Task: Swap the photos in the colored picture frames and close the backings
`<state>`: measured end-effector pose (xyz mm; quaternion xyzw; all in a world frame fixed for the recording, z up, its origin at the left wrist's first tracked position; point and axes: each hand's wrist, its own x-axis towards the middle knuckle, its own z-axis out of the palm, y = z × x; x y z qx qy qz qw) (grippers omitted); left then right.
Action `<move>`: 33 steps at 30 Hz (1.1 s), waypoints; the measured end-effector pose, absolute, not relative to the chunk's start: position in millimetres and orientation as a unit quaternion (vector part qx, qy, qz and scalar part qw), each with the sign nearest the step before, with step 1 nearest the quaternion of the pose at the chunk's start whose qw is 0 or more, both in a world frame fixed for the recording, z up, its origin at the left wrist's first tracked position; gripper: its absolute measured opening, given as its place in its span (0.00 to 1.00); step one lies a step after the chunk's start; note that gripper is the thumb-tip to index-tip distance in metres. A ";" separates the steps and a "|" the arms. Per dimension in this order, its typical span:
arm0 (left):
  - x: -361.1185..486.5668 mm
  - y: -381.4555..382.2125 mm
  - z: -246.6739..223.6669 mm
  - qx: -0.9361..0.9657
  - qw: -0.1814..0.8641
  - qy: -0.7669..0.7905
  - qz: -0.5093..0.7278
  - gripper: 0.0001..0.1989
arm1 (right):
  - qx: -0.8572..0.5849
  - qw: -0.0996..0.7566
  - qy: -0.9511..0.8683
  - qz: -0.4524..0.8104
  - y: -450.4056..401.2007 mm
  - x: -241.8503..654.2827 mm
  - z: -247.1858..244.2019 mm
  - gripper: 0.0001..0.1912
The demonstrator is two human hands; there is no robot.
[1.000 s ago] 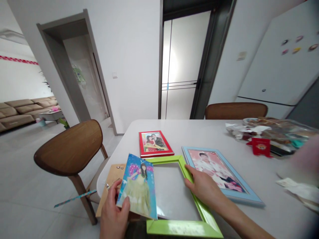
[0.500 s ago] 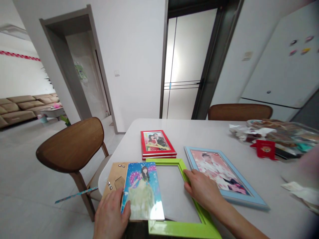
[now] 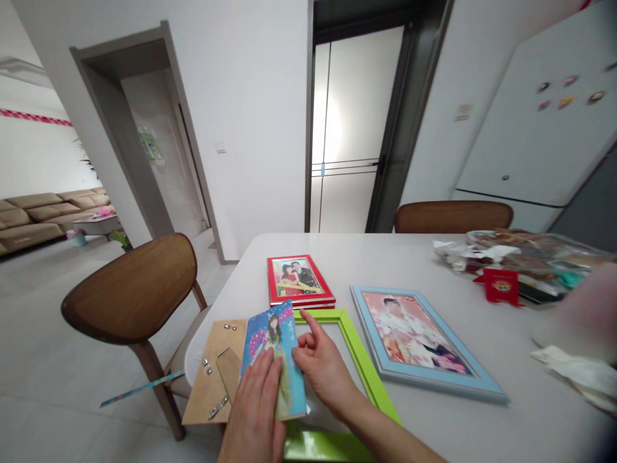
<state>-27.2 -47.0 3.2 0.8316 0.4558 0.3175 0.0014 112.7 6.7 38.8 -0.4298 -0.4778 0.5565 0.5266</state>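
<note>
head view, left hand (image 3: 258, 402) on photo (image 3: 287, 379), right hand (image 3: 328, 373) at its edge

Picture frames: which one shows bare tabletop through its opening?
The green frame, nearest the camera; the top red frame and the light-blue frame display photos.

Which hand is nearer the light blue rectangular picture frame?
Right. The right hand is left of the frame, at the edge of the glossy blue photo; the left hand lies farther left, on that photo.
</note>
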 end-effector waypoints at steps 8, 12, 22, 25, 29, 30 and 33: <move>17.0 -39.9 34.6 0.458 0.372 0.469 0.657 0.20 | -0.443 0.528 -0.393 0.608 -4.3 131.2 51.1 0.25; 37.6 -38.8 31.2 0.342 0.513 0.418 0.667 0.25 | -0.413 0.533 -0.320 0.665 3.2 153.2 30.5 0.22; 7.5 -39.7 1.4 0.646 0.344 0.530 0.429 0.24 | -0.574 0.431 -0.460 0.523 21.4 203.7 28.5 0.19; 8.5 -42.7 -3.6 0.729 0.274 0.512 0.362 0.25 | -0.585 0.410 -0.496 0.493 26.2 199.0 20.8 0.20; 10.5 -42.0 -4.6 0.778 0.219 0.503 0.306 0.25 | -0.586 0.409 -0.518 0.470 31.4 195.5 14.7 0.21; 10.3 -41.6 -4.5 0.785 0.208 0.500 0.300 0.25 | -0.586 0.412 -0.517 0.469 31.8 195.6 14.4 0.22; 9.0 -40.8 -4.6 0.801 0.182 0.486 0.298 0.24 | -0.576 0.426 -0.506 0.481 30.6 196.1 15.0 0.23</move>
